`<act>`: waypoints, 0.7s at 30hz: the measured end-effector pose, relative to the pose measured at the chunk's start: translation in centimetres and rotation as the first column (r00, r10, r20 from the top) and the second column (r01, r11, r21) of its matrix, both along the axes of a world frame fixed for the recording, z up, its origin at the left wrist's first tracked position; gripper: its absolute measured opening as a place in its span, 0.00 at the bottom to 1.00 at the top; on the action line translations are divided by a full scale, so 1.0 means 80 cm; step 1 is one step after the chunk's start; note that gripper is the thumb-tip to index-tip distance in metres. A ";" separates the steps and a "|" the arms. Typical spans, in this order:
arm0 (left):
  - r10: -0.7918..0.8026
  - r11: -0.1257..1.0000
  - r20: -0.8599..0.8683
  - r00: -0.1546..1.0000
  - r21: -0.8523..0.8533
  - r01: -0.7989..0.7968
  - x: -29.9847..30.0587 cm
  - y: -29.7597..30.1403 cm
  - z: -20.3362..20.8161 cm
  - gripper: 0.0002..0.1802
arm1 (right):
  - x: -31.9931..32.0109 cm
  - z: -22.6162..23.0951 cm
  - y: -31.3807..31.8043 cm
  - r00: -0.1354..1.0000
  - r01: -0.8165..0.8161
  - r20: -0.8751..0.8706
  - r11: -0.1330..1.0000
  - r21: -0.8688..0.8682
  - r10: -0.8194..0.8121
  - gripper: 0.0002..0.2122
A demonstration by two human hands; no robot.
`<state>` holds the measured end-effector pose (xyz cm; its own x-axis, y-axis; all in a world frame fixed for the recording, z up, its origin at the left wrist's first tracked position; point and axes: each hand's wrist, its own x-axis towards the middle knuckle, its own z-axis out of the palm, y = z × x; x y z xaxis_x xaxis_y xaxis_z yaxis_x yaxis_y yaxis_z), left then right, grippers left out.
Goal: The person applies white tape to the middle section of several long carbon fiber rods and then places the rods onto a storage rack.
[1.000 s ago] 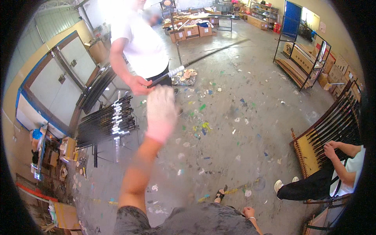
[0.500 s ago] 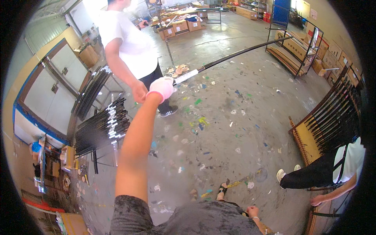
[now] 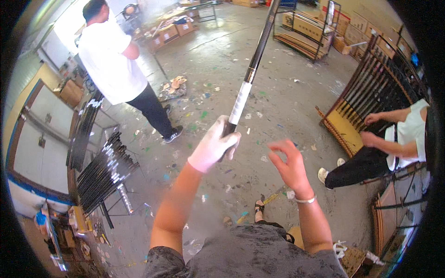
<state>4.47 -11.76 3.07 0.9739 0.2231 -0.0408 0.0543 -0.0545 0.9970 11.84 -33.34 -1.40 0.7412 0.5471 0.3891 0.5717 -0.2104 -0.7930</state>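
head view: a grey floor (image 3: 296, 102) spreads across most of the scene, speckled with white, green and blue marks. at the left edge is a pale double door (image 3: 28, 148) in a brown frame. a co-worker (image 3: 111, 65) in a white t-shirt and dark trousers stands at the upper left, turned away; at the right edge a second co-worker (image 3: 410, 139), in a white top, has both bare hands forward near a slanted rack (image 3: 340, 127) of dark rods. farther back at the upper right, a metal frame (image 3: 317, 48) carries long cartons. at the lower left, a bundle of black rods (image 3: 95, 178) with white bands lies across a stand. one long dark rod (image 3: 240, 103), with a white section near its lower end, is in front of the wearer, leaning right as it rises past the top edge. the left grip (image 3: 217, 144), in a whitish glove with a pink cuff, is wrapped around this rod just below the white section, and a short dark end pokes out beneath it. the right grip (image 3: 292, 166), bare and slightly blurred, is released: its fingers are half bent, thumb apart, to the right of the rod without touching it. a pale bracelet (image 3: 305, 200) circles that wrist.
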 end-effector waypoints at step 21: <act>0.243 0.950 0.452 0.858 0.068 -0.305 -0.019 -0.078 -0.050 0.09 | -0.035 0.100 0.054 0.985 -0.051 0.168 0.991 0.125 0.029 0.02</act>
